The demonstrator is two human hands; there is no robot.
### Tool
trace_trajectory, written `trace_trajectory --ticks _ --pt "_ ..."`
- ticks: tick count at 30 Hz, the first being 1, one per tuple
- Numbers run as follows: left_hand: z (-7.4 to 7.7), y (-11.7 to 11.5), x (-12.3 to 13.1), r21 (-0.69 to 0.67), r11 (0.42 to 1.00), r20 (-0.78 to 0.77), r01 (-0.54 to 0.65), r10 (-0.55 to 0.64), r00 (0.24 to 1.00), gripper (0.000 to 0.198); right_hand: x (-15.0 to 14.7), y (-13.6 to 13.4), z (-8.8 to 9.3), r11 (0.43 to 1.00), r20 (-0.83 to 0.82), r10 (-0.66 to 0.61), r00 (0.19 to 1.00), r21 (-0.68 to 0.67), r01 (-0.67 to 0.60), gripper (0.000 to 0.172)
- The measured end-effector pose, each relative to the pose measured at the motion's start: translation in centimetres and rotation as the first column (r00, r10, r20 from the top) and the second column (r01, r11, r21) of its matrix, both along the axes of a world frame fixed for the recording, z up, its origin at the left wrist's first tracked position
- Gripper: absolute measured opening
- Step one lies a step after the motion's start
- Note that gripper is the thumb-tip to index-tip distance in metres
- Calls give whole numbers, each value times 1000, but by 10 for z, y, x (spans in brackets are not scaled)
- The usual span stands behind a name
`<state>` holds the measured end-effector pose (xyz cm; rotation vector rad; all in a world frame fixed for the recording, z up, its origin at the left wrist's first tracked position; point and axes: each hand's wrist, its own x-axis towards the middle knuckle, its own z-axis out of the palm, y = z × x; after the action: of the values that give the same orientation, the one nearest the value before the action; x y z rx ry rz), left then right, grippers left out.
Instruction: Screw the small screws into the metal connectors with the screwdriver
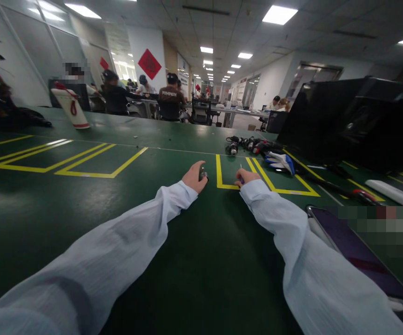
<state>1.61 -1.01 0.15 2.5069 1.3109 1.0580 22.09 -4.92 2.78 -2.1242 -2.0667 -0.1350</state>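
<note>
Above the green table (187, 242), my left hand (193, 177) is closed around a small dark, shiny metal part (203, 175), which shows between thumb and fingers. Its exact kind is too small to make out. To the right, over a yellow-taped rectangle (218, 172), my right hand (246, 177) grips a screwdriver-like tool with a thin shaft (241, 166) pointing up and a dark bluish handle mostly hidden in the fingers. The two hands are apart, and the tool does not touch the metal part.
Beyond my right hand lie several dark metal parts with cables (246, 145) and a white-and-blue glove (281, 163). A phone (358, 251) rests near my right sleeve. Black monitors (341, 116) stand at right, a paper cup (71, 108) at far left. People sit at desks behind.
</note>
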Motion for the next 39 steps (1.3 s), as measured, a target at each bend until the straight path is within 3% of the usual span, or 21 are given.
trace_trajectory --ticks 6,9,11,14,16,19,21,25,29,34,39 --pt "-5 -25 -13 92 994 103 59 -69 992 46 -8 -10 3 991 -69 62 996 123 -54 14" --pt "-3 -40 -18 174 974 108 148 -169 980 45 -18 -17 4 949 -294 190 937 298 -99 15" --pt "0 -53 -19 234 948 88 215 -241 967 45 -31 -24 5 918 -545 307 780 387 -91 19" --pt "4 -73 -24 273 913 54 302 -328 943 49 -60 -39 5 888 -833 458 310 445 -116 30" --pt "4 -85 -30 258 902 41 346 -368 929 48 -81 -51 2 887 -883 459 97 447 -119 33" --pt "4 -98 -43 192 904 24 381 -393 919 36 -104 -68 -7 912 -921 376 -96 387 -136 35" --pt "4 -104 -53 132 899 -10 417 -419 908 32 -111 -79 -13 912 -922 350 -164 375 -168 34" --pt "6 -118 -69 93 911 -202 402 -378 904 33 -116 -96 -23 898 -919 369 -139 391 -200 30" --pt "14 -128 -76 214 915 -445 343 -221 868 26 -116 -105 -33 908 -931 363 -25 360 -214 18" --pt "22 -133 -76 449 811 -564 375 -68 823 23 -113 -102 -44 921 -926 361 112 335 -199 8" --pt "16 -139 -72 586 696 -527 415 -62 848 22 -111 -101 -43 925 -916 352 190 310 -221 4"
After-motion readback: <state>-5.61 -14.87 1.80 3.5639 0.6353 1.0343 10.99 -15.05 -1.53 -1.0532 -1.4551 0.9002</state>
